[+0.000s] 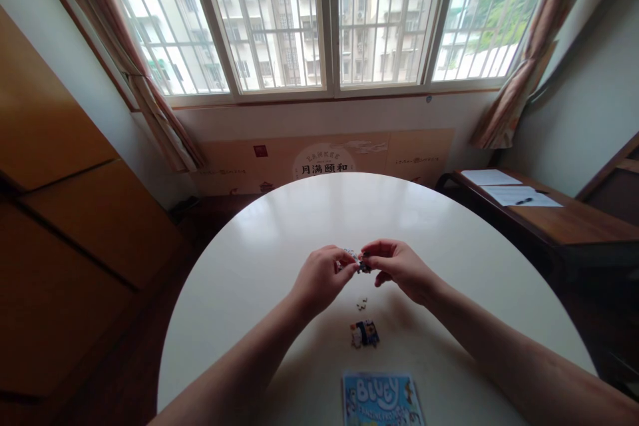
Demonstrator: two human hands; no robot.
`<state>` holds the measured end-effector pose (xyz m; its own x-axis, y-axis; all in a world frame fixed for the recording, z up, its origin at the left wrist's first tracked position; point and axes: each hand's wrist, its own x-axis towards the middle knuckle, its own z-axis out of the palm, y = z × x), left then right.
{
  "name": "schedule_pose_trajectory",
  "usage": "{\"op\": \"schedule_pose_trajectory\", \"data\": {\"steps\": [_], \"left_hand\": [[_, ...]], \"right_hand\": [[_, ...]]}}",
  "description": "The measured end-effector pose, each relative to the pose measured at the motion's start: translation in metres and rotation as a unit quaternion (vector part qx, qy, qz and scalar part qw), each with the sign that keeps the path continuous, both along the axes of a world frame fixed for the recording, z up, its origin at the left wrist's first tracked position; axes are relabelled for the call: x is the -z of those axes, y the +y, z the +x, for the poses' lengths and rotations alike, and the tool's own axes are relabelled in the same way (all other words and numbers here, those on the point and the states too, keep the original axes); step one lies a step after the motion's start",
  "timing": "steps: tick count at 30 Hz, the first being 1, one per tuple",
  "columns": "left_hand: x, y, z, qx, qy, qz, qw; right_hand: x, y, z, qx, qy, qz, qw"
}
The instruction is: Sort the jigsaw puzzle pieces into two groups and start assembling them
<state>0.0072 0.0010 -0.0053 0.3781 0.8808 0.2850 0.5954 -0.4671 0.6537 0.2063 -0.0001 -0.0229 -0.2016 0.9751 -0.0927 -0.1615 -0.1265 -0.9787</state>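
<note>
My left hand (pixel 322 274) and my right hand (pixel 398 264) meet above the middle of a round white table (pixel 239 293). Between their fingertips are small printed jigsaw puzzle pieces (pixel 363 267), partly hidden by the fingers. Both hands pinch at them with thumb and forefinger; whether the pieces are joined I cannot tell. Just below lies a pale loose jigsaw piece (pixel 362 304). Closer to me rests a small dark blue patch of puzzle (pixel 365 333) with white and orange parts. At the near edge lies a light blue Bluey booklet or box (pixel 382 399).
A wooden side table (pixel 574 223) at the right bears white papers (pixel 519 196) and a black pen (pixel 524 201). Barred windows and tied curtains (pixel 519 93) are beyond the table. Wooden cabinets (pixel 54 239) stand at the left, and a printed cardboard panel (pixel 419 146) leans under the window.
</note>
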Motion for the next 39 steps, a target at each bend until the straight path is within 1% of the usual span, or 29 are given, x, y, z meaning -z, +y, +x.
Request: {"op": "schedule_pose_trajectory", "data": {"steps": [7, 9, 11, 13, 16, 18, 20, 23, 26, 33, 36, 39], "left_hand": [[-0.001, 0.003, -0.001, -0.014, -0.027, -0.053, 0.998], [-0.003, 0.005, -0.004, -0.023, -0.014, -0.069, 0.997], [-0.004, 0.008, -0.008, -0.023, 0.019, -0.078, 0.996], [-0.003, 0.010, -0.010, -0.019, 0.068, -0.064, 0.995], [0.001, 0.012, -0.011, -0.023, 0.135, -0.018, 0.990], [0.002, 0.012, -0.011, -0.038, 0.163, -0.002, 0.986], [0.001, 0.012, -0.011, -0.058, 0.171, 0.008, 0.983], [-0.003, 0.009, -0.011, -0.077, 0.158, 0.023, 0.984], [-0.007, 0.004, -0.008, -0.067, 0.128, 0.021, 0.989], [-0.009, -0.007, 0.005, -0.019, 0.047, -0.021, 0.999], [-0.008, -0.007, 0.006, -0.017, 0.012, -0.043, 0.999], [-0.006, -0.005, 0.006, -0.024, -0.022, -0.088, 0.996]], "right_hand": [[0.004, 0.002, 0.001, 0.004, 0.009, -0.012, 1.000], [0.005, 0.004, 0.002, 0.012, 0.004, -0.008, 1.000], [0.007, 0.005, 0.003, 0.021, -0.005, -0.005, 1.000], [0.009, 0.006, 0.004, 0.027, -0.019, -0.004, 0.999], [0.010, 0.007, 0.005, 0.029, -0.035, 0.002, 0.999], [0.010, 0.006, 0.004, 0.029, -0.041, 0.009, 0.999], [0.009, 0.006, 0.004, 0.026, -0.045, 0.014, 0.999], [0.007, 0.005, 0.003, 0.022, -0.050, 0.017, 0.998], [0.007, 0.005, 0.002, 0.023, -0.043, 0.019, 0.999], [0.007, 0.001, -0.001, 0.011, 0.028, 0.026, 0.999], [0.006, -0.001, -0.004, 0.011, 0.033, 0.040, 0.999], [0.004, -0.003, -0.005, 0.008, 0.026, 0.040, 0.999]]}}
